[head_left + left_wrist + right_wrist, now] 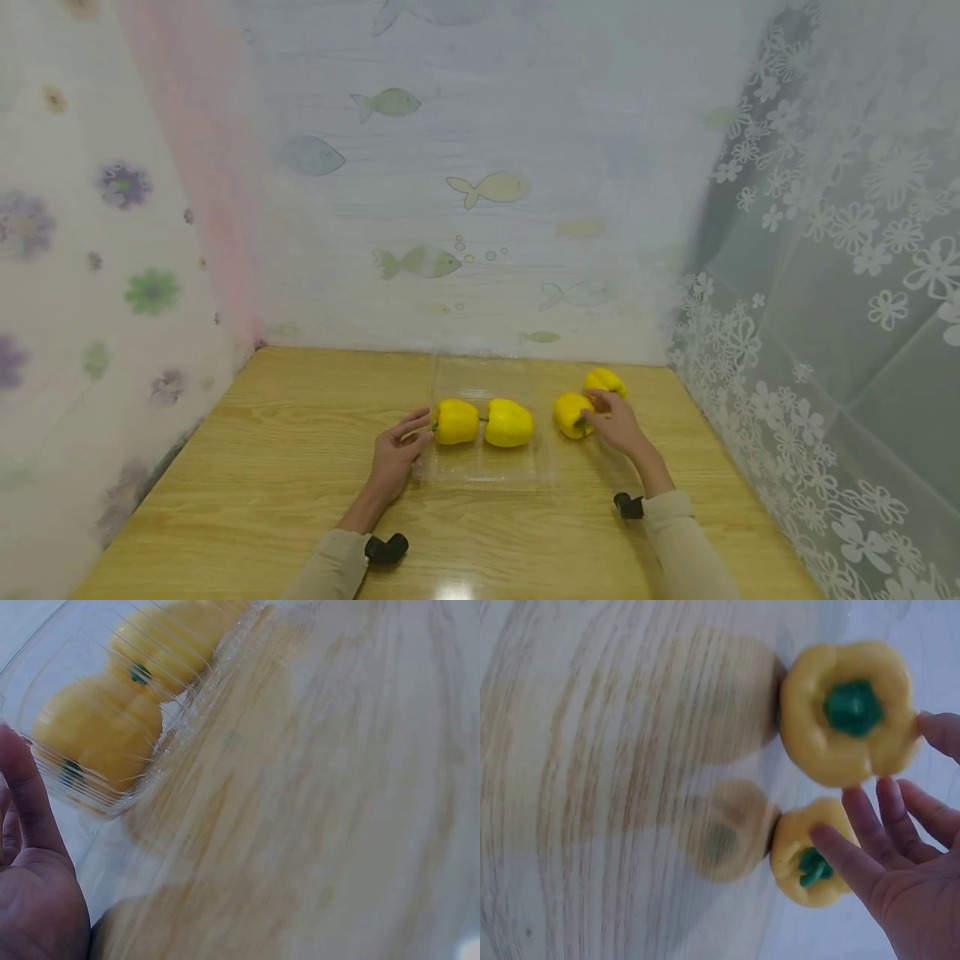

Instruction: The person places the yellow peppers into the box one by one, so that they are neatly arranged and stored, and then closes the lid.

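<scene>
A clear plastic clamshell box [480, 477] lies with its lid [480, 377] folded open behind. Inside are two yellow bell peppers, a left one [457, 422] and a right one [510, 423]. My left hand [394, 458] is at the box's left side, fingers loosely extended by its rim. On the table to the box's right, my right hand [617, 427] reaches to a nearer yellow bell pepper [847, 712], thumb tip and fingertips right at its edge, fingers fairly straight. Another yellow bell pepper [814, 855] lies just behind, partly hidden by the hand.
The wooden table [300, 417] has glossy reflections. A fish-patterned curtain [480, 167] hangs at the back edge, a flowered curtain [112, 275] on the left and a translucent flowered sheet [862, 333] on the right. Black wrist mounts [387, 549] sit below both hands.
</scene>
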Tool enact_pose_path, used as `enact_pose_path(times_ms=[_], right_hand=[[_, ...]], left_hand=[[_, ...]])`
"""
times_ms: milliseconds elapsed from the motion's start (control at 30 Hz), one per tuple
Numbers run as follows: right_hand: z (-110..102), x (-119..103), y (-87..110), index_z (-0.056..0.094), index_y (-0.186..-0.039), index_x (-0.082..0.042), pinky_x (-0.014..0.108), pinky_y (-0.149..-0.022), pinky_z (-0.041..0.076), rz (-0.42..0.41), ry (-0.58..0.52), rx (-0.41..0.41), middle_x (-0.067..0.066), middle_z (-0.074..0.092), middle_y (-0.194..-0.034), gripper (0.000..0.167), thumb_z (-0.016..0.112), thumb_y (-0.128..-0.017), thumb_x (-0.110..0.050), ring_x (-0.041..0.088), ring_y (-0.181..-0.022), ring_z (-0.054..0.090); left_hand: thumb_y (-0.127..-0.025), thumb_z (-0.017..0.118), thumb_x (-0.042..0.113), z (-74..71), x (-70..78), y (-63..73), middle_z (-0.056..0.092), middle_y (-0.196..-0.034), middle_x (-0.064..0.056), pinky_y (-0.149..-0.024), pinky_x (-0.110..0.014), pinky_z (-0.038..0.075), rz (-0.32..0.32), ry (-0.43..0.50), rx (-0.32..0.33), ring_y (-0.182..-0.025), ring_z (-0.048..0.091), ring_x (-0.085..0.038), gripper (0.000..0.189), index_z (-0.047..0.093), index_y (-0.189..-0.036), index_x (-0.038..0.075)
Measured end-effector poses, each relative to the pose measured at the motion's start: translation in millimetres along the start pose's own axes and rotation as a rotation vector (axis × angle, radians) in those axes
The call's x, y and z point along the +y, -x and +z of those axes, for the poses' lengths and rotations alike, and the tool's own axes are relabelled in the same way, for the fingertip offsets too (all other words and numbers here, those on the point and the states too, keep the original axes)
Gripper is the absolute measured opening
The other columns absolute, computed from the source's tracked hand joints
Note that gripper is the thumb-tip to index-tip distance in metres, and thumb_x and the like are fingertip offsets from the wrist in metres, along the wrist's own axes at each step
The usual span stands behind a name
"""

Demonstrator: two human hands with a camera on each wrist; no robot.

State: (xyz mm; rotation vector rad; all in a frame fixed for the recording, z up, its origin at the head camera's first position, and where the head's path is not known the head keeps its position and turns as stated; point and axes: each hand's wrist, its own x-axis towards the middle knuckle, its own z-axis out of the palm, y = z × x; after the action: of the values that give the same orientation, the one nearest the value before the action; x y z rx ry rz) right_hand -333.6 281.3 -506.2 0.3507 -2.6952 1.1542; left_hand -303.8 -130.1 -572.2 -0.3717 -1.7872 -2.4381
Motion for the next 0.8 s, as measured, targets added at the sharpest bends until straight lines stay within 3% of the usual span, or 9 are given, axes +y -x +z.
enact_pose_path(times_ms=[133, 200, 267, 400, 533, 633, 800], right_hand=[[0.5, -1.9, 2.7, 0.05, -0.14, 0.013, 0.045, -0.079, 0.058, 0.042, -0.043, -0.018, 0.029, 0.068, -0.105, 0.046, 0.058, -0.105, -0.015, 0.042, -0.095, 0.066], [1.4, -0.9, 3.4, 0.05, -0.141, 0.014, 0.042, -0.075, 0.059, 0.047, -0.066, -0.028, 0.028, 0.069, -0.104, 0.046, 0.056, -0.106, -0.015, 0.042, -0.093, 0.067], [2.5, 1.1, 3.9, 0.05, -0.141, 0.013, 0.044, -0.079, 0.059, 0.054, -0.077, -0.027, 0.03, 0.067, -0.111, 0.047, 0.057, -0.106, -0.017, 0.042, -0.099, 0.066], [2.9, 5.9, 3.1, 0.045, -0.146, 0.011, 0.054, -0.1, 0.051, 0.048, -0.113, -0.047, 0.032, 0.054, -0.14, 0.054, 0.061, -0.104, -0.02, 0.047, -0.125, 0.054], [1.5, 10.2, 1.4, 0.033, -0.154, 0.009, 0.062, -0.111, 0.039, 0.04, -0.203, -0.155, 0.032, 0.035, -0.157, 0.065, 0.063, -0.103, -0.018, 0.051, -0.142, 0.036], [0.5, 13.6, 1.3, 0.026, -0.157, 0.008, 0.061, -0.113, 0.037, 0.022, -0.248, -0.225, 0.031, 0.03, -0.16, 0.07, 0.063, -0.103, -0.018, 0.05, -0.145, 0.032], [-0.6, 18.0, 4.0, 0.03, -0.157, 0.005, 0.051, -0.103, 0.05, 0.014, -0.263, -0.226, 0.032, 0.041, -0.152, 0.072, 0.067, -0.1, -0.017, 0.048, -0.134, 0.047]], left_hand=[[-0.094, 0.069, -0.001, -0.5, -0.1, 0.0, 0.046, -0.153, -0.021, -0.049, -0.016, 0.045, 0.009, -0.001, -0.008, -0.08, 0.06, -0.005, 0.041, 0.06, -0.132, -0.014], [-0.094, 0.07, 0.0, -0.9, -0.6, -0.1, 0.046, -0.153, -0.022, -0.049, -0.016, 0.046, 0.011, -0.004, -0.01, -0.079, 0.059, -0.005, 0.041, 0.06, -0.132, -0.014], [-0.095, 0.07, 0.0, -1.6, -1.6, -0.5, 0.045, -0.153, -0.022, -0.049, -0.016, 0.046, 0.01, -0.007, -0.012, -0.079, 0.059, -0.005, 0.041, 0.06, -0.132, -0.014], [-0.095, 0.07, 0.001, -2.2, -2.3, -1.2, 0.045, -0.154, -0.021, -0.049, -0.016, 0.046, 0.011, -0.007, -0.015, -0.08, 0.059, -0.005, 0.042, 0.059, -0.133, -0.014], [-0.094, 0.07, 0.001, -2.5, -2.2, -1.4, 0.046, -0.153, -0.02, -0.049, -0.016, 0.046, 0.008, -0.003, -0.011, -0.08, 0.059, -0.005, 0.042, 0.06, -0.132, -0.013], [-0.094, 0.071, 0.001, -3.0, -2.7, -1.7, 0.047, -0.153, -0.019, -0.049, -0.016, 0.046, 0.005, -0.003, -0.007, -0.079, 0.059, -0.005, 0.041, 0.061, -0.132, -0.013], [-0.094, 0.07, 0.0, -3.6, -4.2, -2.0, 0.047, -0.153, -0.02, -0.049, -0.016, 0.046, -0.003, 0.011, -0.009, -0.079, 0.059, -0.005, 0.042, 0.06, -0.132, -0.014]])
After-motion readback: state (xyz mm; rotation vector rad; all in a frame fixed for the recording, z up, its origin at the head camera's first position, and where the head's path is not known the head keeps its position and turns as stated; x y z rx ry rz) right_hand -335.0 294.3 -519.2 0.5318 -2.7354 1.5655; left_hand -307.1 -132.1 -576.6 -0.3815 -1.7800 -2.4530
